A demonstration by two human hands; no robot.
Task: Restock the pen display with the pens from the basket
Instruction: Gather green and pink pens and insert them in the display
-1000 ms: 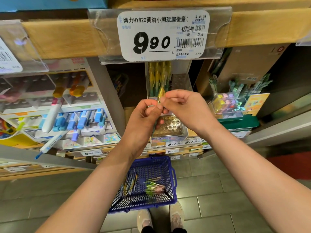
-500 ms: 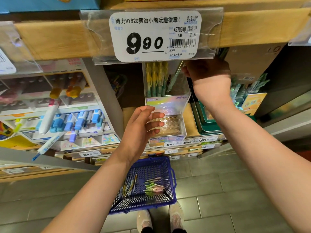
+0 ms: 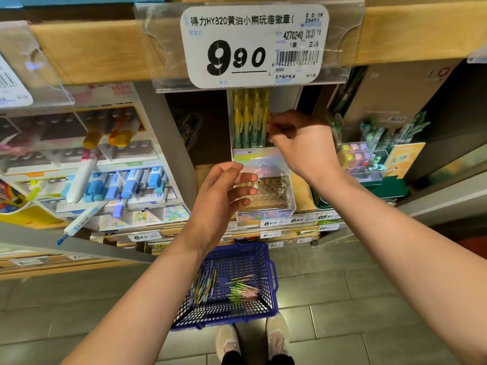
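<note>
Nearest the camera, two shoes [image 3: 251, 341] stand on the grey tiled floor [image 3: 369, 299]. Just ahead of them sits a blue plastic basket [image 3: 266, 309] holding loose pens [image 3: 242, 289] in two small heaps, one bluish by the left wall and one green and pink toward the right.

Above the basket the left hand [image 3: 220, 198] hangs in the air with its fingers spread and slightly curled, holding nothing, in front of the lower tray of the clear pen display [image 3: 263, 185]. That tray shows rows of round holes with no pens in them.

Higher and further in, the right hand [image 3: 300, 138] reaches the upper tier of the display, fingertips pinched together right at the edge of a row of yellow-topped pens [image 3: 249, 114] standing upright there. Whether it grips one I cannot tell.

At the top, a wooden shelf edge [image 3: 105, 48] carries a large price tag [image 3: 254, 46] reading 9.90. To the left stands a rack of blue-capped markers [image 3: 123, 184].
</note>
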